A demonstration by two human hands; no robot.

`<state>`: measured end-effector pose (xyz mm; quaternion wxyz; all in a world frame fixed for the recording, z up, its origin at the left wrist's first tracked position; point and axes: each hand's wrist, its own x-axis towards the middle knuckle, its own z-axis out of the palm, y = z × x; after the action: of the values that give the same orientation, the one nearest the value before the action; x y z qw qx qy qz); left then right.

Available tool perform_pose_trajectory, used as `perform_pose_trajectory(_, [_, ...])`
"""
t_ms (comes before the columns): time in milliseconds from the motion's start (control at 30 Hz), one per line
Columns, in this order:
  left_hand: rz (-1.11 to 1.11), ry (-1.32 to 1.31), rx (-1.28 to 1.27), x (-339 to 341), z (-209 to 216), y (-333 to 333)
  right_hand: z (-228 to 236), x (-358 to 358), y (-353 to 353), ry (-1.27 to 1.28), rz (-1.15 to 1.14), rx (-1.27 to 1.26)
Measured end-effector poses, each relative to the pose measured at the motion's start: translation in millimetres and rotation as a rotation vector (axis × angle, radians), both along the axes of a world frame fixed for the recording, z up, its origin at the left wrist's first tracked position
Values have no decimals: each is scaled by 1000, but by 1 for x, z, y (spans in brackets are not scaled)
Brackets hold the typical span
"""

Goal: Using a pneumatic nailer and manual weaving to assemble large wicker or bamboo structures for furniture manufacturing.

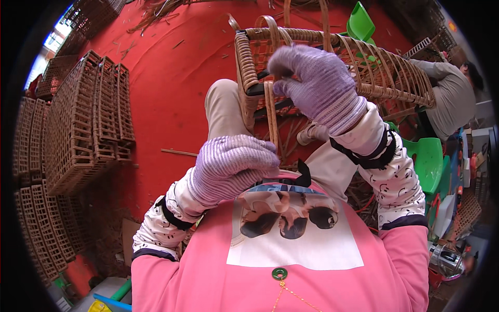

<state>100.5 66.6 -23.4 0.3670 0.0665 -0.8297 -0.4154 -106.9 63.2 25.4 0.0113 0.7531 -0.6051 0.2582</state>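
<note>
Stretching rightward, beyond the curled right hand (318, 86), brown wicker basket (392, 93)

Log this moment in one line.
left hand: gloved, curled beside hanging strip, grip unclear | right hand: gloved, curled by woven basket, grip unclear | around: stacked baskets, red floor, green chair

Soft light brightens the broad red floor (171, 104), a blown-out white-blue opening (53, 40) glares at ten o'clock, shadow darkens the curled palm of the purple-and-white striped, knit-gloved right hand (319, 80) at one, and stacked brown woven baskets (73, 125) bow toward black fisheye vignetting at nine.
</note>
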Motion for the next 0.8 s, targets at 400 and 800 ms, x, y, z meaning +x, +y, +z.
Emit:
perform_pose_trajectory(400, [20, -94, -113, -9, -33, -10, -13, -11, -1, -78, 254, 138])
perform_pose_trajectory(800, [145, 106, 4, -5, 1, -10, -13, -23, -4, -1380, 319, 262])
